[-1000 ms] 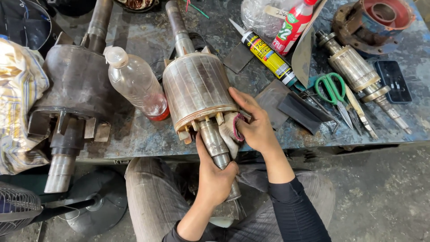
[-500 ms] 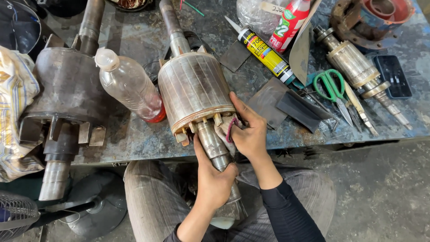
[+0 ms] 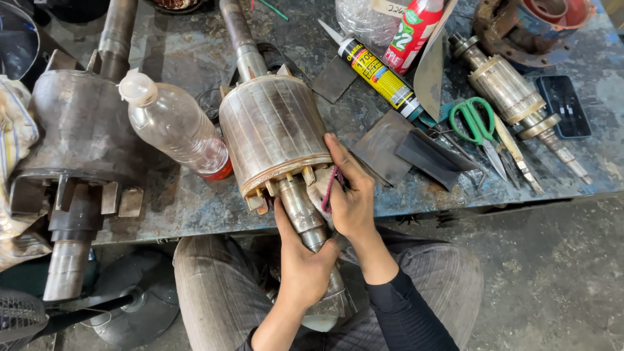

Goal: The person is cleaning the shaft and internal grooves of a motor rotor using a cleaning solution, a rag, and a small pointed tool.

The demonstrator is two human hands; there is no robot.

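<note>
while the left hand (image 3: 305, 270) grips the rotor (image 3: 276, 133) shaft (image 3: 302, 214), the right hand (image 3: 351, 195) presses a cloth (image 3: 322, 192) against the rotor's end on the counter (image 3: 188, 201).

Plastic bottle (image 3: 174, 127) crowds rotor (image 3: 273, 133) left; metal sheets (image 3: 390, 146) near right.

— What can't be made out here?
— The grey steel shaft (image 3: 305, 218) is partly wrapped by the left hand (image 3: 304, 272); its lower end is covered.
— And the edges?
— The second rusty grey rotor's (image 3: 81, 140) shaft runs off the top; the black fan (image 3: 23, 318) is cropped bottom-left.
</note>
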